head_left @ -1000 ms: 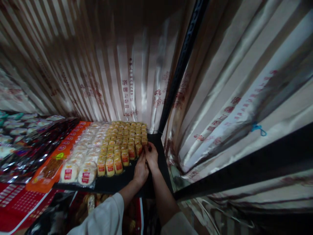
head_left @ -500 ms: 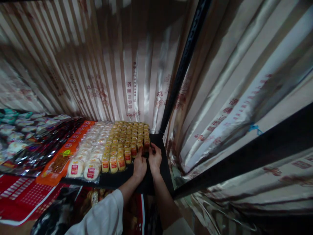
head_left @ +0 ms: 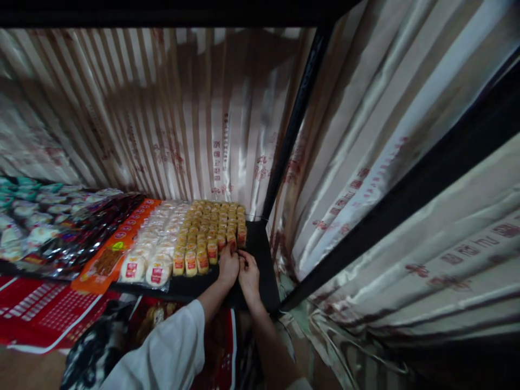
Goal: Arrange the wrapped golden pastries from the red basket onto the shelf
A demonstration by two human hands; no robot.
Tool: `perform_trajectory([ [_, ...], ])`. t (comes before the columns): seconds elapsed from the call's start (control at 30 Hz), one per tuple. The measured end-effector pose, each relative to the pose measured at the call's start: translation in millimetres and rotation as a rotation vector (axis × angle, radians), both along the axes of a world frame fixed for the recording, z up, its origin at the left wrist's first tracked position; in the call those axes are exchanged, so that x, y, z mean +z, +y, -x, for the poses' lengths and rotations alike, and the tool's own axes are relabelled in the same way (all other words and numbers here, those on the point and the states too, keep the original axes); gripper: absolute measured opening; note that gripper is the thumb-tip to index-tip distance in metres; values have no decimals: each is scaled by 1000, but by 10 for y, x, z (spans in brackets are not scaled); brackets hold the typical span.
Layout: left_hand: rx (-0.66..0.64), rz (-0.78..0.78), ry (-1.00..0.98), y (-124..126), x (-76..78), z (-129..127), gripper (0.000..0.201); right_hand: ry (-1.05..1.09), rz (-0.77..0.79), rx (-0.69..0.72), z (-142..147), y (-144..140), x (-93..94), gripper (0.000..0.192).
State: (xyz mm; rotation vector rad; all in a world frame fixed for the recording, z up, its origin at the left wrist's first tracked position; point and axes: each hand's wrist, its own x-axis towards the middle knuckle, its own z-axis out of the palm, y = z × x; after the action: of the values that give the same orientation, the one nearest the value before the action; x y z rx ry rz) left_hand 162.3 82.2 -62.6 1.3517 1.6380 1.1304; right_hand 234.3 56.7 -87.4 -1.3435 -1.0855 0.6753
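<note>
Head view: both hands sit together at the near right corner of the block of yellow snack packets (head_left: 211, 230) on the black shelf (head_left: 260, 254). The left hand (head_left: 228, 266) touches the front packet of the rightmost rows; its fingers curl down, though whether they pinch a packet I cannot tell. The right hand (head_left: 248, 273) lies just beside it on bare shelf, fingers bent together, contents hidden. Most rows look filled and neat; judging by the open strip right of the packets, only that edge remains. Left of the packets lie white round packets (head_left: 146, 260) and an orange pack (head_left: 109, 257).
</note>
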Motion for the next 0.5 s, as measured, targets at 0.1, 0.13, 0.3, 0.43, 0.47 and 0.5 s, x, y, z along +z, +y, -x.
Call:
perform_trajectory([
  [0.1,24,11,12,-140,19,59,38,10,-4,10,22,-58,24,24],
  [0.13,27,17,20,-218,18,83,36,5,1,14,36,-96,28,25],
  [0.3,-65,-89,27,-838,-47,305,26,-13,46,99,199,-510,-5,27],
  [0.43,-123,-123,97,-1376,-208,705,29,-62,58,209,425,-977,-161,24],
  [0.47,-145,-93,117,-1477,-280,834,29,-91,68,251,484,-1080,-227,24],
  [0.5,-166,-52,137,-1562,-366,968,28,-142,95,306,540,-1171,-303,24],
])
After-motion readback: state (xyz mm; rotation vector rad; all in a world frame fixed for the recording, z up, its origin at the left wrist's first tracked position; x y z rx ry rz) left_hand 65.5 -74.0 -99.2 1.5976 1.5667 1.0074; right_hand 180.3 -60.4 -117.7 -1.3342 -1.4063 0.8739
